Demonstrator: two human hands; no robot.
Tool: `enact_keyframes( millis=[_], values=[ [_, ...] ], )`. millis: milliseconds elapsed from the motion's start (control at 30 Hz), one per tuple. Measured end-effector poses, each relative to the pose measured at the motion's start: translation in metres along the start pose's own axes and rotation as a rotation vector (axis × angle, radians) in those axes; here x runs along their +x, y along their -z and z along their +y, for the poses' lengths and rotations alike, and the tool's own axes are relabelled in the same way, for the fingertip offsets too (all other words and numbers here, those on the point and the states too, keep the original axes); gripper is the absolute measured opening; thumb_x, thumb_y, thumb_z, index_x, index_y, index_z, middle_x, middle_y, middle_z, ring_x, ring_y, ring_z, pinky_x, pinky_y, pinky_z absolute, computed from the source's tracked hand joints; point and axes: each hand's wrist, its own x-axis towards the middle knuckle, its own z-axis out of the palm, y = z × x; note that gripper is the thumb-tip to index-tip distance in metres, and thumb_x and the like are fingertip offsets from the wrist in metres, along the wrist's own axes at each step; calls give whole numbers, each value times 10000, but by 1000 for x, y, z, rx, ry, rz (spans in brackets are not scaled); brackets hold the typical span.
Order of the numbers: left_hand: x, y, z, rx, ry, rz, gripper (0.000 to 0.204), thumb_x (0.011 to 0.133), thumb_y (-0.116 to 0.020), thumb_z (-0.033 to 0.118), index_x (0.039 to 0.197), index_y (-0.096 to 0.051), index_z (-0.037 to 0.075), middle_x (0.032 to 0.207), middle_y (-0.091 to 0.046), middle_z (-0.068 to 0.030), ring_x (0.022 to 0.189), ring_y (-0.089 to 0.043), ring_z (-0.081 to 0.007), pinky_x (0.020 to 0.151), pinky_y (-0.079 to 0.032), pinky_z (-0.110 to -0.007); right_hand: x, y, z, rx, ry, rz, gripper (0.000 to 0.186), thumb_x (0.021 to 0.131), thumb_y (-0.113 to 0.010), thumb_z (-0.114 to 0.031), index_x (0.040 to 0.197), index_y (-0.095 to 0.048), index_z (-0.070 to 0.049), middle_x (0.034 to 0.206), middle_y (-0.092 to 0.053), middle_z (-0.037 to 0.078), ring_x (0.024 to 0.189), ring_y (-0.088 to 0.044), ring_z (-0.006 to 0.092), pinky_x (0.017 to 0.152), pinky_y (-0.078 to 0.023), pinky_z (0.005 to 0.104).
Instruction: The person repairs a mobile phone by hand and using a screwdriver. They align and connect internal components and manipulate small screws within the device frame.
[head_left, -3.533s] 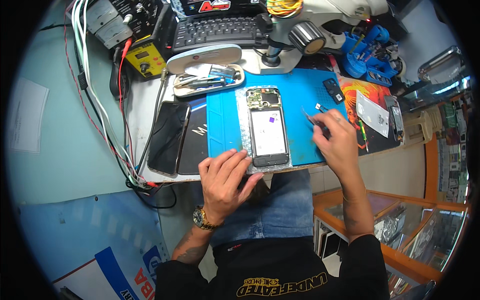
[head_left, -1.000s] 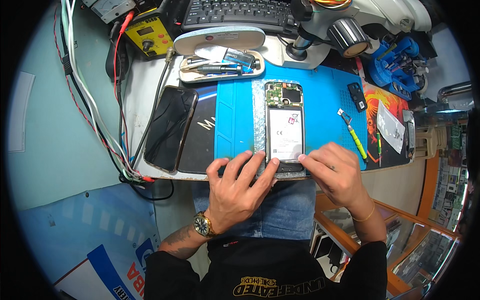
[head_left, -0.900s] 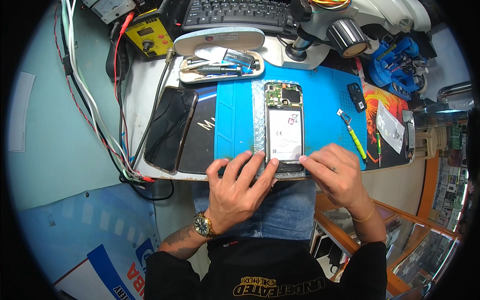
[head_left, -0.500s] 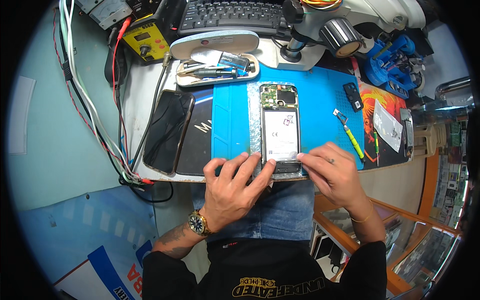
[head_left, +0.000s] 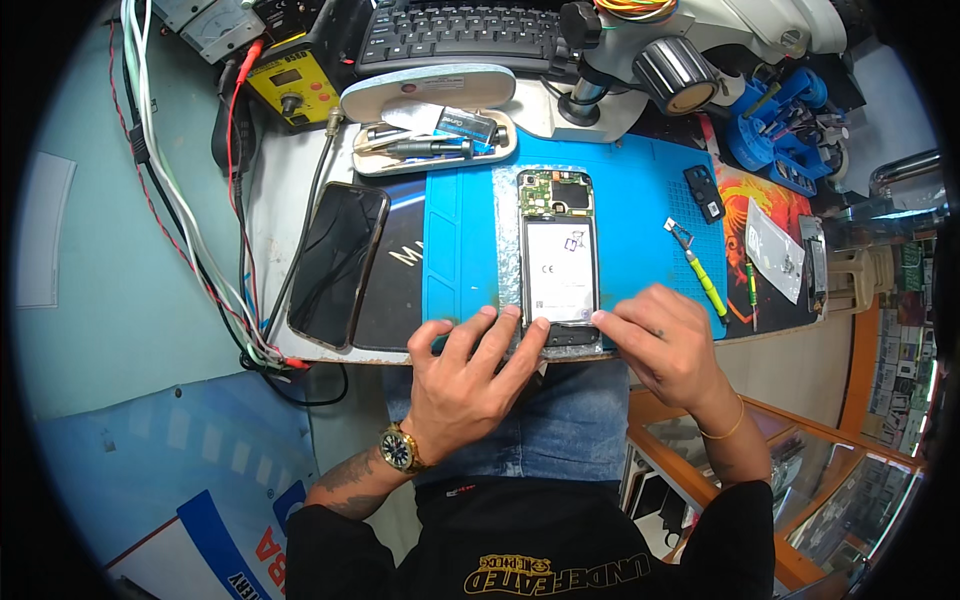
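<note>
An opened phone (head_left: 559, 234) lies on a strip of bubble wrap (head_left: 508, 235) over a blue work mat (head_left: 645, 220). Its green circuit board (head_left: 538, 190) is bared at the far end, and a white battery (head_left: 560, 265) fills the middle. With fingers spread, my left hand (head_left: 465, 370) rests its tips on the wrap and on the phone's lower left. At the battery's lower right corner my right hand (head_left: 665, 345) pinches thumb and forefinger together. Whatever sits between those fingertips is too small to make out.
A dark phone (head_left: 338, 265) lies to the left. Behind are an open case of tools (head_left: 430, 145), a keyboard (head_left: 465, 35) and a microscope stand (head_left: 590, 95). Right of the phone lie a green-handled knife (head_left: 708, 285), a black camera cover (head_left: 705, 192) and a plastic bag (head_left: 775, 250).
My right fingertips have moved slightly toward me along the battery's lower right corner. My left hand keeps nearly the same place, and the phone lies as before.
</note>
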Motion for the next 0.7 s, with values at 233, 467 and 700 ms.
enact_keyframes(
  millis=[233,467,700],
  values=[
    [1,2,2,62,-25,-12,456,928,-802,300,1369,-738,205,1269,-734,-44,1093,-695,-184,983,-354,-455,-1,3,0,-45,82,25,322,797,-744,-111,1104,-747,-13,921,-676,63,758,-633,218,606,-464,355],
    [4,7,3,62,-29,-41,455,915,-820,303,1350,-745,196,1268,-735,-47,1094,-698,-190,988,-357,-462,4,6,-4,75,-95,88,375,760,-782,5,1133,-746,-18,914,-670,86,766,-648,275,629,-503,385],
    [14,1,11,-105,41,56,370,903,-834,275,1224,-765,103,1245,-750,-54,1112,-701,-193,1015,-359,-459,7,-8,-11,157,-176,4,397,786,-783,3,1179,-757,-55,886,-605,83,813,-654,277,647,-528,386]
  ],
)
